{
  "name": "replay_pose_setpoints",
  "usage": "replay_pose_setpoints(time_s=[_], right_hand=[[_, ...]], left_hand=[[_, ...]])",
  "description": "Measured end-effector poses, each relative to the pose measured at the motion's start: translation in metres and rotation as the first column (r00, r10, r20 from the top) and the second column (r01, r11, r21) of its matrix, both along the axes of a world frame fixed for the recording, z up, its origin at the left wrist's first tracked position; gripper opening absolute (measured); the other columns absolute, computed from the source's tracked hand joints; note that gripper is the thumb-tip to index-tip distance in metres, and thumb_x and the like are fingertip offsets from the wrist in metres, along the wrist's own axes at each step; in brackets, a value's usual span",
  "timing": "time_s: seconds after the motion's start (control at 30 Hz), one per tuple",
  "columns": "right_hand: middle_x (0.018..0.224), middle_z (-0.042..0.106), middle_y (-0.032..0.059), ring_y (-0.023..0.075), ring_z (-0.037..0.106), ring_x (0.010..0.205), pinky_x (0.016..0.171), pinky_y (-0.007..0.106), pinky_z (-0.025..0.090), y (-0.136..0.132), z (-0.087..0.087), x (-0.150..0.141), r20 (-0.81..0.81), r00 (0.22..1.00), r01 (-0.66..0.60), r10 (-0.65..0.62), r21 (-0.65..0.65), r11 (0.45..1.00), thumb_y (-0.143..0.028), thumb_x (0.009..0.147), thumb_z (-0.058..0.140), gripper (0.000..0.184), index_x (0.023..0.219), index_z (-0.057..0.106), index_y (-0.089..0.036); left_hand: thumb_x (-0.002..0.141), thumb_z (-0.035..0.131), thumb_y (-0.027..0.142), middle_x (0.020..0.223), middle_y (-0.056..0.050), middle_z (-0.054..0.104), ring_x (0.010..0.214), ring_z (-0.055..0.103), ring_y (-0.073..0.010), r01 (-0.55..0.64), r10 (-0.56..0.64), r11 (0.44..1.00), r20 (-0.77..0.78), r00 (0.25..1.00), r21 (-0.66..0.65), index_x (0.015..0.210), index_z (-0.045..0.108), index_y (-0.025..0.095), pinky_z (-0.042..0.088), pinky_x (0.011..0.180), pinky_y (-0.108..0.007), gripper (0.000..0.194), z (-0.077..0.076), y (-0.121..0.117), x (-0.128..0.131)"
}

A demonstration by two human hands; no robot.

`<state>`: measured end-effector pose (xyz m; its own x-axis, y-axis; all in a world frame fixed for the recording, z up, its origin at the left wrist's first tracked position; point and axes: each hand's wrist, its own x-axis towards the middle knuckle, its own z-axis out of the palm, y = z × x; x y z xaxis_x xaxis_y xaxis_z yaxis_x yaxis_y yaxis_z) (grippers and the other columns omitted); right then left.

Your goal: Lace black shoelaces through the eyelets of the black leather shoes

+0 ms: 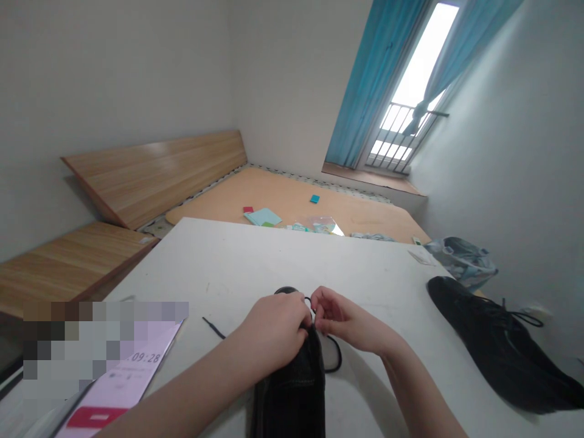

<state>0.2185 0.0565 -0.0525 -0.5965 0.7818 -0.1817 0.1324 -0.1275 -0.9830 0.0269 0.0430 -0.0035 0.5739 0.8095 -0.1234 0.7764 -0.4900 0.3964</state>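
Observation:
A black shoe point(292, 395) lies in front of me on the white table point(219, 261), pointing toward or away from me; my hands cover its middle. Across its top lies my left hand point(276, 325), fingers curled and closed on the shoe near the lacing. Just right of it, my right hand point(340, 319) has thumb and fingers pinched together on a thin black shoelace point(337, 359). Part of that lace loops down beside the shoe. A loose lace end point(212, 326) sticks out left of my left wrist. The eyelets are hidden behind my fingers.
Another black shoe point(497, 347) with tied laces rests at the table's right. A lit screen point(141, 365), partly pixelated, stands at the left edge. Behind the table, a tan surface point(283, 188) bears a light-blue packet point(264, 217). A plastic bag point(465, 261) sits beyond the right edge.

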Motion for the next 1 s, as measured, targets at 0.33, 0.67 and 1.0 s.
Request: replay_pose_setpoints(time_s=[0.33,0.67,1.0], right_hand=[[0.072,0.055,-0.0058,0.008,0.049,0.063,0.057,0.022,0.04,0.002,-0.004,0.001,-0.065,0.998,-0.028,0.019,-0.134,0.991,-0.036,0.075,0.08,0.037,0.084,0.049,-0.019],[0.072,0.056,-0.0056,0.0086,0.053,0.063,0.06,0.023,0.045,0.012,-0.021,0.005,-0.143,0.98,-0.163,0.137,-0.19,0.968,-0.041,0.073,0.083,0.042,0.093,0.053,-0.019],[0.09,0.059,0.0011,0.0101,0.048,0.066,0.062,0.025,0.042,0.012,0.001,0.016,-0.04,0.999,-0.027,0.029,0.031,0.999,-0.048,0.085,0.069,0.035,0.101,0.06,-0.018]], left_hand=[[0.079,0.058,0.022,0.087,-0.004,0.072,0.083,0.069,-0.0243,-0.022,0.022,1.0,-0.003,1.0,0.021,0.079,0.073,0.023,0.05,0.069,-0.032,0.015,-0.004,0.001,0.003],[0.083,0.052,0.014,0.088,-0.007,0.073,0.086,0.07,-0.0242,0.002,0.001,0.999,-0.065,0.998,0.042,0.081,0.072,0.019,0.051,0.075,-0.032,0.02,0.013,-0.01,0.018],[0.081,0.051,0.016,0.086,-0.006,0.068,0.081,0.066,-0.0233,-0.069,0.068,0.994,0.009,0.998,0.083,0.077,0.069,0.019,0.047,0.069,-0.032,0.019,0.019,-0.004,0.0]])
